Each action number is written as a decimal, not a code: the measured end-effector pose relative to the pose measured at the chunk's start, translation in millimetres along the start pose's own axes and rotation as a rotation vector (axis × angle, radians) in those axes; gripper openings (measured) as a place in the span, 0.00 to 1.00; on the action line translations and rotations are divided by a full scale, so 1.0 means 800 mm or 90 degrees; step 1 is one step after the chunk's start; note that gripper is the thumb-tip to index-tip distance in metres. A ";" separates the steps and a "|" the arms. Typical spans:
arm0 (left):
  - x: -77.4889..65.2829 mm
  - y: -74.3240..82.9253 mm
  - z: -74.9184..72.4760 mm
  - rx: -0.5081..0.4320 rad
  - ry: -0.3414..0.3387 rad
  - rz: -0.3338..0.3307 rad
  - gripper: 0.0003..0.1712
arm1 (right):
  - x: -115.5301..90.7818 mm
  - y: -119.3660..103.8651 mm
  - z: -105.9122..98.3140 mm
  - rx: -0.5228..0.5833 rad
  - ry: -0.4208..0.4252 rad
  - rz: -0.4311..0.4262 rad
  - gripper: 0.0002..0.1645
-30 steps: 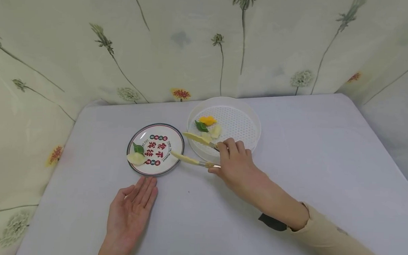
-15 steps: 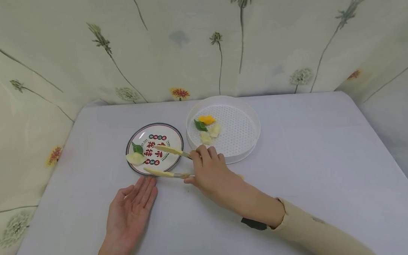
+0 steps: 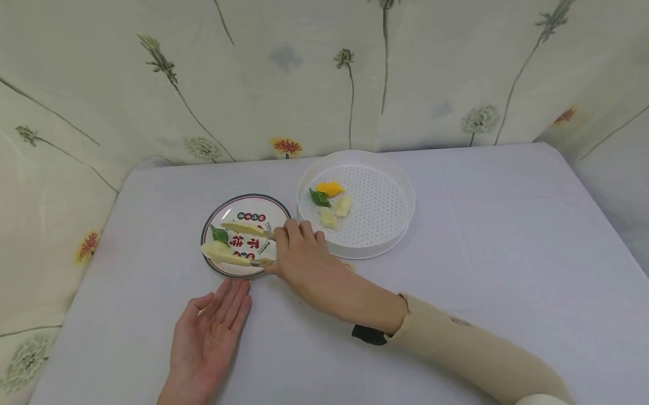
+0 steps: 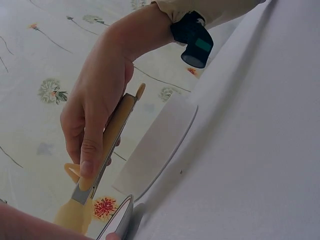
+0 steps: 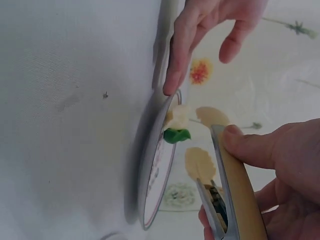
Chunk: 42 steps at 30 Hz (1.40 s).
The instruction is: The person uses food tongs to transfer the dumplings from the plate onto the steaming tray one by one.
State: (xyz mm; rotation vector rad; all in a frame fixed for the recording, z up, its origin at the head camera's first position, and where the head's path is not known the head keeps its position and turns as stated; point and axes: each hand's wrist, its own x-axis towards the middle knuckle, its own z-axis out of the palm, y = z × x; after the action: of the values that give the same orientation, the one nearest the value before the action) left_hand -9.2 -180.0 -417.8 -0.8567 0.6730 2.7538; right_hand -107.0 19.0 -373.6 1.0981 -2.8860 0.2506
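Note:
My right hand [image 3: 313, 273] grips a pair of tongs [image 3: 245, 228] with pale yellow tips. The tips are spread apart and reach over the white printed plate [image 3: 260, 205]. On the plate's left side lie a green dumpling-like piece [image 3: 219, 234] and a cream one [image 3: 211, 248], the latter partly covered by the lower tip. Whether that tip touches it I cannot tell. In the right wrist view, both tong tips [image 5: 200, 162] hang beside the pieces [image 5: 176, 135]. My left hand [image 3: 207, 335] lies palm up, fingers straight, its fingertips at the plate's near rim.
Right of the plate stands a round white tray [image 3: 379, 228] with a perforated base and raised wall. Inside it, at the left, are a yellow-orange piece [image 3: 330, 188], a green piece [image 3: 319, 198] and two cream pieces [image 3: 343, 206]. A white cloth covers the table [image 3: 478, 243]; a floral curtain hangs behind.
My right hand has carried the tongs leftward from the tray's front edge to above the plate's two pieces. The left hand stays in place.

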 end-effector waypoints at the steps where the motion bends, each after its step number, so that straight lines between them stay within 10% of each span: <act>1: 0.000 0.000 0.000 -0.001 0.001 0.000 0.35 | 0.003 -0.001 0.002 -0.011 -0.002 -0.001 0.39; 42: 0.000 0.000 -0.001 0.020 0.006 0.006 0.34 | 0.032 -0.001 0.013 0.005 -0.004 0.037 0.26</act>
State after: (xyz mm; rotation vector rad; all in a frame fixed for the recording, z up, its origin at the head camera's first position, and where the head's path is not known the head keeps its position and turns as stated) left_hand -9.1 -180.3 -418.2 -0.8634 0.7205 2.7414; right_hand -125.3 0.4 -381.4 1.0192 -2.9281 0.2625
